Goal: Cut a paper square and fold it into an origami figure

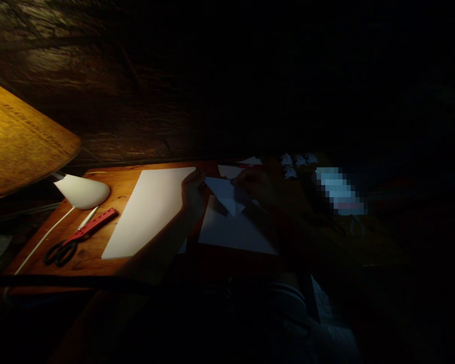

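Observation:
Between my two hands is a folded piece of white paper (224, 193), held up with a pointed corner downward. My left hand (193, 191) is closed, its fingertips at the paper's left top corner. On the right side, my right hand (256, 183) pinches the paper's other top edge; its fingers are dim in shadow. Below the folded paper lies a flat white sheet (231, 235) on the wooden table. A larger stack of white paper (151, 207) lies just left of my left hand.
At left stand a lamp with a yellow shade (23, 146) and white base (83, 192), scissors (62, 250) and a red strip (96, 225). Paper pieces (229, 171) lie behind my hands. Several small folded paper shapes (288, 164) and a blurred bright screen (339, 191) are at right.

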Demonstrator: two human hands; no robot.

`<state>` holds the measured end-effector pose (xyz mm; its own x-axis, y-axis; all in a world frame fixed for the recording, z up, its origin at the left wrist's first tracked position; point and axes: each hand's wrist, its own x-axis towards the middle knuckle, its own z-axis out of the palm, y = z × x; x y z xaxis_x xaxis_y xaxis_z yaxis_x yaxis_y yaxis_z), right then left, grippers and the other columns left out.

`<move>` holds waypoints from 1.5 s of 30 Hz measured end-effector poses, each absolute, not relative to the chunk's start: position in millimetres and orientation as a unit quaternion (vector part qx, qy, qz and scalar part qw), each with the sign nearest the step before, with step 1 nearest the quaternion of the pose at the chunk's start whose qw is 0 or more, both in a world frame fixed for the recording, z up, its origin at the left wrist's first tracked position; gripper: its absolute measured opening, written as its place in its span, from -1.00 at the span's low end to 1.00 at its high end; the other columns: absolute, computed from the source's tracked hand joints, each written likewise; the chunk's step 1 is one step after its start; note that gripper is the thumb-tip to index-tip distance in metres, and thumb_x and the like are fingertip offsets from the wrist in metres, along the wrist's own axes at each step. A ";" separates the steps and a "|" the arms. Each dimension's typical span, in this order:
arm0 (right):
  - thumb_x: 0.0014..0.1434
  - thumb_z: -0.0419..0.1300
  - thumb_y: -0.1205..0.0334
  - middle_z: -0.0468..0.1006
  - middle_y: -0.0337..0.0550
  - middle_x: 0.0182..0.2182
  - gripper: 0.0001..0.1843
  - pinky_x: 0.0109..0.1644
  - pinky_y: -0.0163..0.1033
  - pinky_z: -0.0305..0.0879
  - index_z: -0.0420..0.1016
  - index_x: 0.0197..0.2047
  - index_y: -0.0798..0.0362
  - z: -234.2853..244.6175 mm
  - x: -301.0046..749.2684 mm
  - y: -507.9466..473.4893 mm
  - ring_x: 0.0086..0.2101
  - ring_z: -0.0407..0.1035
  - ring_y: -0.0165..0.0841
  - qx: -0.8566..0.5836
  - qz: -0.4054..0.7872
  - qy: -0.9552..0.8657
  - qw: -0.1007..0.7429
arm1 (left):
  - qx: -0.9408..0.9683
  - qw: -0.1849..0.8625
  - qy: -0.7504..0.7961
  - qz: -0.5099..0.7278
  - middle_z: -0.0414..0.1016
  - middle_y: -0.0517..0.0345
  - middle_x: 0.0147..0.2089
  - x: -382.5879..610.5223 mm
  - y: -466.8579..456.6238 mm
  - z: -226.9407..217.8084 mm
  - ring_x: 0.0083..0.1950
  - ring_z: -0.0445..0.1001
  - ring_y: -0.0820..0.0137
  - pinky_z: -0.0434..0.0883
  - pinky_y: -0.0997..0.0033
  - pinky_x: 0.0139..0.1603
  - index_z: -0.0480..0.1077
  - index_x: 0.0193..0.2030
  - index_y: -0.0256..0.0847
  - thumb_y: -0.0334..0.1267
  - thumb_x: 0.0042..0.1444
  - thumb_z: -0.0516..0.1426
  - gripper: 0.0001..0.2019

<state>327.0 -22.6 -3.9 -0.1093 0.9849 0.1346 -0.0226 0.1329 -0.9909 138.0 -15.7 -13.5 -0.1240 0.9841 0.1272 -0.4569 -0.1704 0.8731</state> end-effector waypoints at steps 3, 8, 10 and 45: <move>-0.11 0.45 -0.03 0.51 -0.19 -0.48 -0.65 -0.34 -0.25 0.27 0.47 -0.54 0.03 -4.3 328.2 -20.9 -0.41 0.36 -0.37 -0.429 0.504 -0.542 0.518 | 0.363 0.555 0.346 0.664 0.36 0.26 -0.51 139.7 -13.2 -17.3 -0.48 0.40 0.51 0.38 0.51 -0.45 0.39 -0.51 -0.18 -0.14 0.00 0.36 -0.73; -0.10 0.40 0.05 0.49 -0.21 -0.47 -0.72 -0.38 -0.28 0.22 0.45 -0.53 0.04 -3.0 330.6 -19.0 -0.41 0.35 -0.38 -0.434 0.511 -0.492 0.555 | 0.423 0.558 0.344 0.626 0.53 0.16 -0.39 145.8 -11.5 -29.0 -0.36 0.53 0.42 0.48 0.40 -0.28 0.47 -0.40 -0.16 -0.01 0.06 0.34 -0.72; -0.10 0.40 0.06 0.48 -0.21 -0.47 -0.72 -0.38 -0.27 0.22 0.45 -0.52 0.04 -1.6 330.2 -19.9 -0.41 0.34 -0.38 -0.443 0.509 -0.485 0.557 | 0.453 0.545 0.356 0.608 0.55 0.12 -0.36 147.3 -12.4 -33.5 -0.31 0.55 0.38 0.47 0.36 -0.27 0.50 -0.36 -0.18 -0.05 0.05 0.35 -0.75; -0.01 0.30 0.08 0.43 -0.25 -0.51 -0.77 -0.39 -0.32 0.17 0.43 -0.50 0.05 -5.0 331.3 -22.6 -0.45 0.27 -0.42 -0.381 0.494 -0.649 0.435 | 0.507 0.529 0.408 0.544 0.51 0.17 -0.49 151.5 -23.3 -33.0 -0.49 0.41 0.44 0.29 0.47 -0.50 0.54 -0.44 -0.23 -0.23 -0.17 0.36 -0.84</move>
<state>331.3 -22.6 -5.0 -0.3311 0.9246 0.1883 0.0656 0.2216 -0.9729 151.5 -23.3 -33.0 0.0753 0.9900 0.1196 -0.1615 -0.1062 0.9811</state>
